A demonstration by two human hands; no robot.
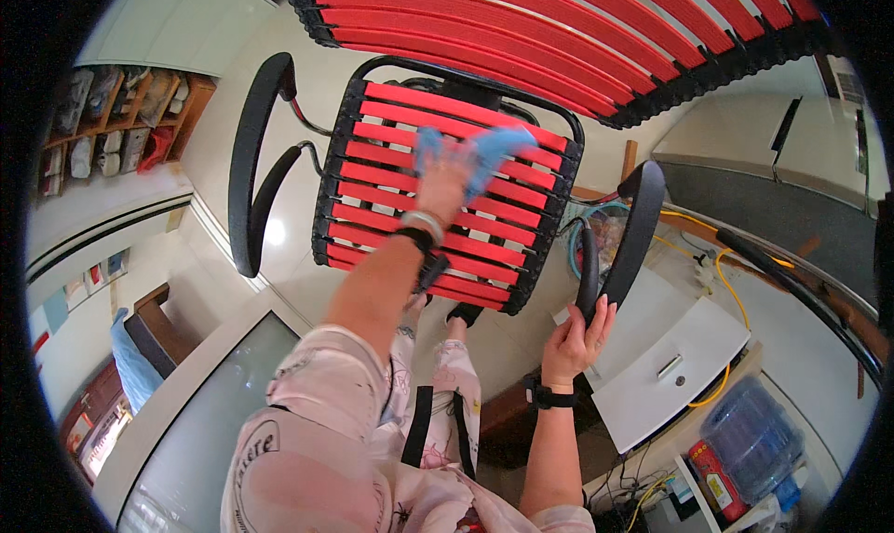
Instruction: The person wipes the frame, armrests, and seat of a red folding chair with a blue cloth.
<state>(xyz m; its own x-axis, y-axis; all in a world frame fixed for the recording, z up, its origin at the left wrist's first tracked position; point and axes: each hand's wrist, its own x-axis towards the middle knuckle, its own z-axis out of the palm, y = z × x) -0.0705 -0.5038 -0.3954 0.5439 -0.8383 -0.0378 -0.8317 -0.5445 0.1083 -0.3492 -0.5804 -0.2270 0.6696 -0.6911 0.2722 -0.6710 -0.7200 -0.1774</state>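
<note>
My left hand (447, 166), blurred by motion, presses a blue cloth (499, 152) on the upper part of a chair's seat of red elastic straps (433, 233) in a black frame. Parts of the cloth stick out on both sides of the hand. My right hand (576, 337) grips the lower end of the chair's black padded armrest (639, 219) on the right. The other armrest (248, 163) stands at the left, untouched. Above the seat rises the backrest of red straps (489, 51), cut off by the picture's top edge.
Left, a wooden shoe rack (126, 121) holds several bagged items. Right are a white drawer cabinet (670, 372), a yellow cable (733, 288) and a large blue water bottle (751, 439). A glass-panelled door (209, 421) is at lower left. My feet stand just below the seat.
</note>
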